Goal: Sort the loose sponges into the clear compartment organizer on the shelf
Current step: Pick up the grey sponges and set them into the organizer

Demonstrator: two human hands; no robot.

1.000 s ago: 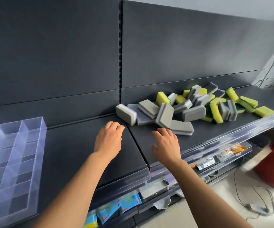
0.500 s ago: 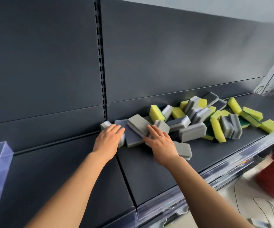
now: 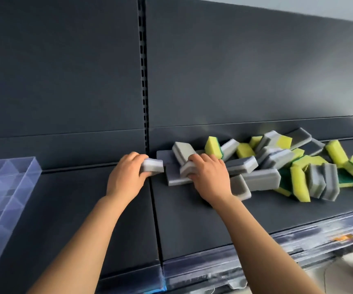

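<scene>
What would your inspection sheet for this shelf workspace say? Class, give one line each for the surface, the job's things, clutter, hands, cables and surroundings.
Surface: dark shelf, two panels meeting at a seam.
Job's things: sponge pile, grey and yellow-green, on the right panel; clear organizer at the far left, its visible compartments look empty.
Clutter: nothing seen.
Hands: left hand grips a grey sponge over the seam; right hand grips a second grey sponge at the pile's left end.
Cables: nothing seen clearly.
Surroundings: dark back panel with a slotted upright; clear front rail below the shelf edge.
</scene>
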